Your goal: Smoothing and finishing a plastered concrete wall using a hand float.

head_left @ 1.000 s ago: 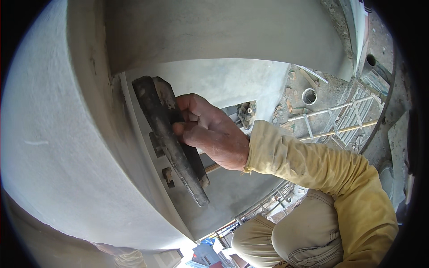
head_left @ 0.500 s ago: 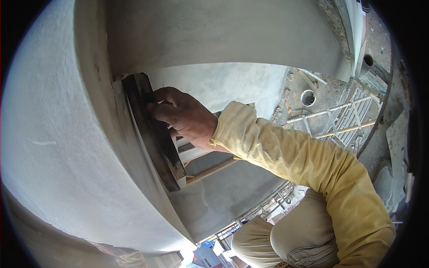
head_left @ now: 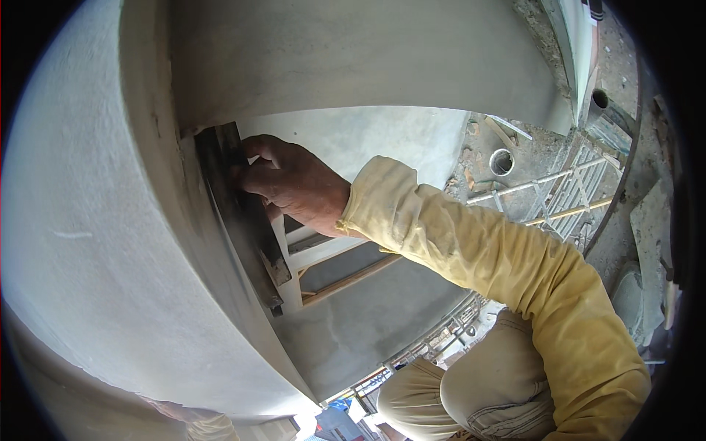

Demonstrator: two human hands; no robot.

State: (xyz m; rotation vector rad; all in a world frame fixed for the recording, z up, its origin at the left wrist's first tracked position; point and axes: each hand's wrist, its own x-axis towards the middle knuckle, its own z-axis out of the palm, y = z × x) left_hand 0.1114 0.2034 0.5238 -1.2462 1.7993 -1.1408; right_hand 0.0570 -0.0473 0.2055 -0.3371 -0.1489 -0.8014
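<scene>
My right hand [head_left: 298,184], in a yellow sleeve, is closed around a long, dark plastering float [head_left: 239,198]. The float lies lengthwise along the narrow inner face [head_left: 198,191] of a grey plastered wall, its upper end close to the corner under an overhanging plastered surface [head_left: 360,59]. The thumb and fingers curl at the float's back, the fingertips partly hidden. At the lower left, my left hand [head_left: 173,409] shows only in part past the bottom edge of the wall; its fingers cannot be made out.
Beyond the float is an opening with wooden framing [head_left: 353,279]. Farther down at right are a round pipe opening [head_left: 502,162], a metal ladder-like frame [head_left: 566,191] and rubble. My bent knees [head_left: 493,375] are at the bottom.
My right hand has shifted slightly left with the float, which has turned a little, so more of its back shows. The left hand stays about where it was.
</scene>
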